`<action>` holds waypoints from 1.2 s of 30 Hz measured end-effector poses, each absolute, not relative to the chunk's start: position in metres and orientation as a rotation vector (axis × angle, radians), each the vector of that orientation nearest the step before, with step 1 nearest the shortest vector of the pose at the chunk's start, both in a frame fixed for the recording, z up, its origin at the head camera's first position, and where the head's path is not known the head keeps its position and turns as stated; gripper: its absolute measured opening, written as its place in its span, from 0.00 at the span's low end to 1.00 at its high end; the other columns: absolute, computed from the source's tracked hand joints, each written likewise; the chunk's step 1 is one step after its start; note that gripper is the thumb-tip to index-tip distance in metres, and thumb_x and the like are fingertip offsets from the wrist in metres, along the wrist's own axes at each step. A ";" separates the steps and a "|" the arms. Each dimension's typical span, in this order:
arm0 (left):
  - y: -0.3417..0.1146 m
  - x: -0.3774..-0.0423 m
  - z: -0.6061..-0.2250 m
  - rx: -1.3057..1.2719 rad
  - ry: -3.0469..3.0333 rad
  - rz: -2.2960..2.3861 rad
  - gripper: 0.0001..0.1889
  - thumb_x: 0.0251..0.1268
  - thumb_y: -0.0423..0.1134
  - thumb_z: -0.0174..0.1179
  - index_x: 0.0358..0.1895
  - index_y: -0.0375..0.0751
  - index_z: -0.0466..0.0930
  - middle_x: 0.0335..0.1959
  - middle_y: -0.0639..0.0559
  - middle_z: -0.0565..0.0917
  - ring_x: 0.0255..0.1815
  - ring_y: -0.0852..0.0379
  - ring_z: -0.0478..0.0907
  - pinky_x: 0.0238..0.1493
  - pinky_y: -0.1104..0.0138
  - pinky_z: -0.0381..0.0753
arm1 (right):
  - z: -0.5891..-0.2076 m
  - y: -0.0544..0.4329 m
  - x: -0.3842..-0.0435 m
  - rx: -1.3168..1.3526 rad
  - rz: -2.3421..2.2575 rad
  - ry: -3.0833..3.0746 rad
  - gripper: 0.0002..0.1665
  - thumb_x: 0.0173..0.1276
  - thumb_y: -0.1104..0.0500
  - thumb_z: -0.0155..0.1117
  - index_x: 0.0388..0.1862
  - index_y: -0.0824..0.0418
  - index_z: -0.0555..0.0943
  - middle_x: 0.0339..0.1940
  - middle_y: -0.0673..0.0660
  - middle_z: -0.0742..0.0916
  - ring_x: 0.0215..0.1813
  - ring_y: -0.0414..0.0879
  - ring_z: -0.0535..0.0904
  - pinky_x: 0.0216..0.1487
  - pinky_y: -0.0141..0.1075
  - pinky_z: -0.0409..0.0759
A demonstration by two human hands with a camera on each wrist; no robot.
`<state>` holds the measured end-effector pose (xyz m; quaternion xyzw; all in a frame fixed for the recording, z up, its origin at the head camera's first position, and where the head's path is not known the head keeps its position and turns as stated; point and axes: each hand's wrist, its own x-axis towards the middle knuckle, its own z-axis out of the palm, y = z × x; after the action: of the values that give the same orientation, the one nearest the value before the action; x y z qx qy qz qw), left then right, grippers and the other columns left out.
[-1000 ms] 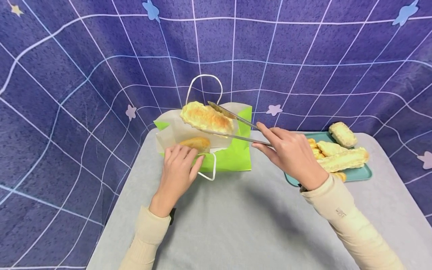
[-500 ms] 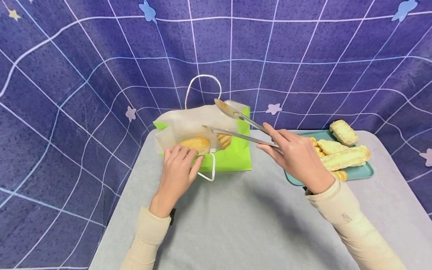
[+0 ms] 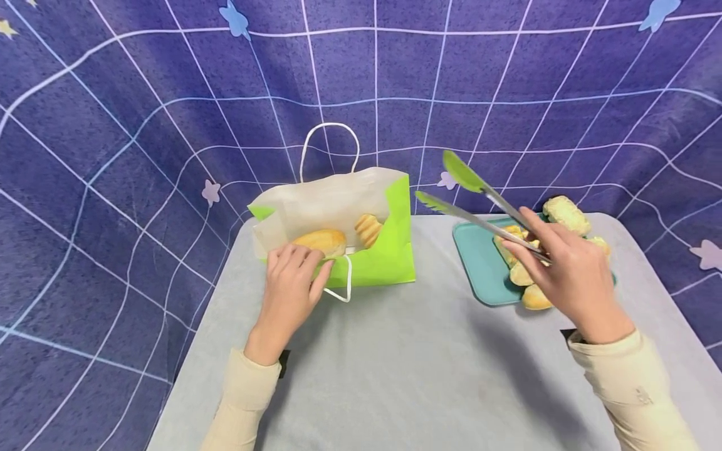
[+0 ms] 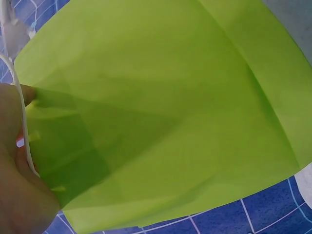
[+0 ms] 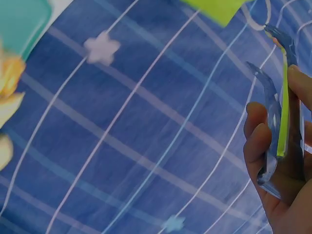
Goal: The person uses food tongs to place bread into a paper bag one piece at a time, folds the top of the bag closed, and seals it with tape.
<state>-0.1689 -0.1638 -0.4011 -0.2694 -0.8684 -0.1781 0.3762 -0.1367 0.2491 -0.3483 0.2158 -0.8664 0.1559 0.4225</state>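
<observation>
In the head view my left hand (image 3: pixel 290 282) grips the near rim of a green paper bag (image 3: pixel 380 266), beside its white cord handle (image 3: pixel 348 279). Just inside the bag's mouth show a smooth golden bread roll (image 3: pixel 324 241) and a ridged piece of bread (image 3: pixel 368 230). My right hand (image 3: pixel 581 275) holds metal tongs (image 3: pixel 499 200), their arms spread and nothing between the tips. The tips point left, towards the bag. Below and behind this hand, a teal tray (image 3: pixel 474 263) bears several breads, partly hidden by it. The left wrist view shows the bag's green side (image 4: pixel 161 107).
A pale rectangular loaf (image 3: pixel 566 214) lies at the tray's far edge, and a small roll (image 3: pixel 536 298) at its near edge. Grey cloth (image 3: pixel 395 363) covers the table. A blue curtain (image 3: pixel 406 75) with a grid and stars hangs close behind the bag and tray.
The large oblong bread left the tongs over the bag and is out of sight. My right hand moved right with the spread tongs, to the tray. The left hand stayed at the rim.
</observation>
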 end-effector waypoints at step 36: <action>-0.164 -0.166 -0.404 -0.667 -2.215 -0.449 0.14 0.72 0.47 0.57 0.35 0.40 0.81 0.30 0.47 0.80 0.37 0.45 0.75 0.43 0.50 0.64 | -0.410 0.414 -0.139 -0.181 0.324 -2.565 0.20 0.60 0.50 0.73 0.37 0.65 0.79 0.14 0.63 0.76 0.13 0.64 0.68 0.11 0.46 0.52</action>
<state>-0.1658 -0.1638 -0.4036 -0.2616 -0.8684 -0.1760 0.3827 -0.1388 0.4144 -0.4104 -0.0674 -0.9526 0.1202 0.2714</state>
